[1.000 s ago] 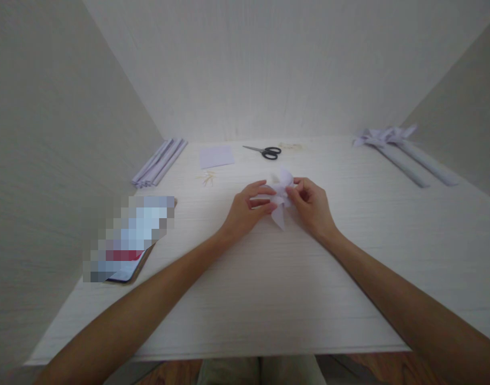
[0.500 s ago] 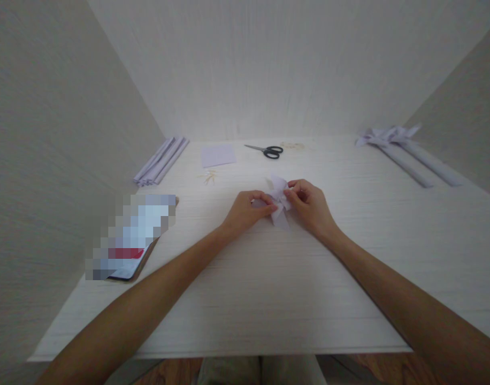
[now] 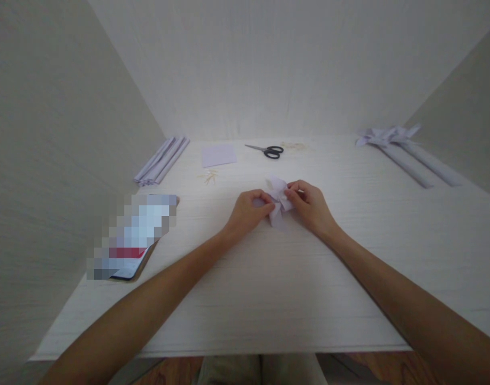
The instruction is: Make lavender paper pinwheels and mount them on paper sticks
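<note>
A pale lilac paper pinwheel, its blades spread around a centre, is held just over the middle of the table. My left hand pinches its left side between thumb and fingers. On the other side, my right hand is closed on a blade near the upper right, thumb against fingertips. Both hands partly cover the paper, so the blades' tips under the fingers are hidden.
Black-handled scissors and a lilac paper square lie toward the back wall. Rolled paper sticks are at left, above a phone. Finished-looking pinwheels on sticks lie at right. Thin yellowish pieces are scattered near the square.
The pinwheel has turned slightly and its lower blade now points more to the left. Both hands keep their pinch in nearly the same place.
</note>
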Tool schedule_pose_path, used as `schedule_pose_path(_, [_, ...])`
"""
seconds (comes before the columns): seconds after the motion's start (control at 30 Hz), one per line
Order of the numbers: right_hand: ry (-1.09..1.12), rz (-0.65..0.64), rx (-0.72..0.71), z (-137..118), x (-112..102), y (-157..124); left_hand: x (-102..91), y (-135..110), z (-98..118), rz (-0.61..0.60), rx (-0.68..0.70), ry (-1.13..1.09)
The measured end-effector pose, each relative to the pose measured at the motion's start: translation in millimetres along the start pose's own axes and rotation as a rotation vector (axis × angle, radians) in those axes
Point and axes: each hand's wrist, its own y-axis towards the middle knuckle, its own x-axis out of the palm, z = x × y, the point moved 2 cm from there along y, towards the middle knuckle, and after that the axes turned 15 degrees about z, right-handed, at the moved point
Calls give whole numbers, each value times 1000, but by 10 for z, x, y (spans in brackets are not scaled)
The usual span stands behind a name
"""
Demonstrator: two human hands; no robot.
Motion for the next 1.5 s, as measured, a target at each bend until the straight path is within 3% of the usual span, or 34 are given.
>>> schedule_pose_path(0.23, [46, 0, 20, 26, 10, 9, 7, -7, -32, 30, -1, 94])
schedule_pose_path(0.7, [127, 28, 60, 7, 2, 7, -8, -13, -33, 79, -27, 57])
schedule_pose_path(0.8, [144, 30, 69, -2, 5, 4, -8, -7, -47, 75, -38, -22])
schedule_pose_path(1.0, [136, -4, 50, -18, 12, -5, -68, 71, -92, 176, -72, -368])
schedule_pose_path(1.13, [133, -12, 53, -29, 10, -9, -91, 92, -98, 145, 17, -316])
schedule_pose_path(1.37, [180, -35, 75, -49, 15, -16, -137, 63, -43, 100, 347, -51])
schedule_pose_path(1.5, [196, -66, 64, -50, 3, -7, -180, 101, -53, 74, 446, 7])
